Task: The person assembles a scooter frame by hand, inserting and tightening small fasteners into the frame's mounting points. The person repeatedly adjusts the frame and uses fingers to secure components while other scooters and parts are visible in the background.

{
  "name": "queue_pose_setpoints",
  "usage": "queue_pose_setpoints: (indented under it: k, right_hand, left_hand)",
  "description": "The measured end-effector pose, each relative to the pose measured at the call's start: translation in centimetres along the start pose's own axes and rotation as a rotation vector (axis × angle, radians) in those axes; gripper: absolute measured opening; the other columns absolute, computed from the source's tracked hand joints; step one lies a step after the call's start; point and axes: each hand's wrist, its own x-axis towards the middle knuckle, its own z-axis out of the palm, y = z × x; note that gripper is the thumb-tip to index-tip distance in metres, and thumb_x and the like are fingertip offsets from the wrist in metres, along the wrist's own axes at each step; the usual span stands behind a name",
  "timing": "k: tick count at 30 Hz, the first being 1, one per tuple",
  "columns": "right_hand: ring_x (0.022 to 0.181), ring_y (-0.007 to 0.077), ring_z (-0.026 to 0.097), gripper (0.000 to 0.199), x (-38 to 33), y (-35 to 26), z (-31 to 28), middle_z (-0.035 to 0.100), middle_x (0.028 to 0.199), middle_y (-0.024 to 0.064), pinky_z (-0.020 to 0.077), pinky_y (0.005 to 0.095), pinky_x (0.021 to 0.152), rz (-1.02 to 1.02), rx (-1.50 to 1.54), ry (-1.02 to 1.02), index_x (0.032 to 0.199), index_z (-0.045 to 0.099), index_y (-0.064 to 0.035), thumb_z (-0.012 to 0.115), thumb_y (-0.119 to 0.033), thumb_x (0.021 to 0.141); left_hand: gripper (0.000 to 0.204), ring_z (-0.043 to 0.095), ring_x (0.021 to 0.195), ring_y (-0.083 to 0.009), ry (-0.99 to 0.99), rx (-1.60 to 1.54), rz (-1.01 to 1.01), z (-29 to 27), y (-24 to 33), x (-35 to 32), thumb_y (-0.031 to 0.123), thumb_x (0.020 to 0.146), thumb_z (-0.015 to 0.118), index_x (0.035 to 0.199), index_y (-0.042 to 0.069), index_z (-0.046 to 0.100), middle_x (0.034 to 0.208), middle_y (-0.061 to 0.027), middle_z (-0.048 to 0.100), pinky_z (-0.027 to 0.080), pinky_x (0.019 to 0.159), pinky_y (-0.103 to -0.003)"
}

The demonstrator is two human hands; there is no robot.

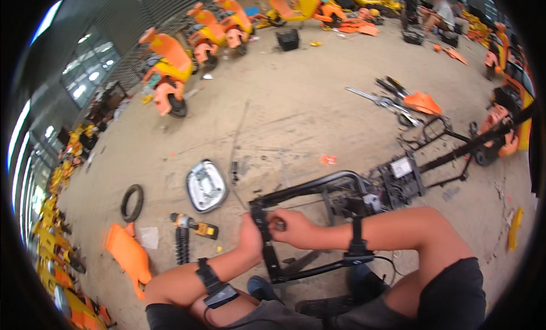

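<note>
Tan concrete floor (307,74) is bearing a black plastic basket (288,40), upper centre; lower centre, left hand (250,237) is gripping a white-labelled black metal frame (274,267), right hand (297,227) a small dark piece (279,223).

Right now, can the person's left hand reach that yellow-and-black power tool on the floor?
Probably yes. The bare left hand is against the black metal frame and would have to leave it, but the yellow-and-black power tool lies to the hand's left, with nothing tall visibly between.
</note>
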Motion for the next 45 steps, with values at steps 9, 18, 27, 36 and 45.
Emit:
queue_pose_setpoints:
  k: [9,18,27,36,45]
  right_hand:
    - [0.062,0.0069,0.053,0.019,-1.7,-3.4,-2.2,0.062,0.076,0.0009,0.0435,0.0248,0.055,0.209,-0.03,0.001,0.098,0.063,-0.0027,0.062,-0.021,0.094]
    - [0.057,0.0102,0.048,0.033,-2.0,-9.3,-5.4,0.058,0.078,0.0024,0.0381,0.025,0.049,0.592,0.208,0.169,0.097,0.062,-0.0052,0.048,-0.035,0.099]
    - [0.056,0.0096,0.053,0.032,-4.9,-13.8,-11.3,0.06,0.078,0.0027,0.0391,0.0247,0.047,0.646,-0.182,0.138,0.112,0.056,-0.0032,0.05,-0.032,0.099]
    - [0.072,0.0317,0.069,0.017,-8.0,-10.2,-12.4,0.068,0.085,0.016,0.0528,0.0451,0.058,0.048,-1.621,-0.085,0.094,0.061,-0.0054,0.06,-0.018,0.083]
    - [0.075,0.0292,0.069,0.017,-8.5,-7.0,-12.9,0.066,0.091,0.0159,0.055,0.0401,0.059,-0.099,-1.634,-0.101,0.095,0.062,-0.0025,0.056,-0.012,0.083]
  left_hand:
    - [0.054,0.059,0.078,-0.0176,0.148,0.413,0.173,-2.1,-2.6,3.9,0.037,0.103,0.022,0.099,0.005,0.064,0.085,-0.0072,0.065,0.047,0.079,-0.032]
    - [0.047,0.061,0.088,-0.0433,0.259,0.742,0.325,-1.3,-1.0,2.6,0.027,0.1,0.024,0.097,-0.003,0.06,0.095,-0.0291,0.063,0.048,0.077,-0.048]
    - [0.031,0.057,0.1,-0.0439,-0.032,1.299,0.614,-3.2,1.1,4.9,0.016,0.094,0.036,0.098,-0.001,0.06,0.103,-0.0305,0.059,0.046,0.087,-0.05]
    - [0.049,0.064,0.095,-0.0434,0.047,1.015,0.495,-1.9,4.4,-0.7,0.023,0.087,0.056,0.123,-0.008,0.045,0.098,-0.0324,0.064,0.048,0.085,-0.044]
    - [0.058,0.059,0.082,-0.0289,0.04,0.975,0.516,-3.5,4.1,0.4,0.021,0.083,0.064,0.129,-0.005,0.043,0.091,-0.0209,0.06,0.046,0.071,-0.038]
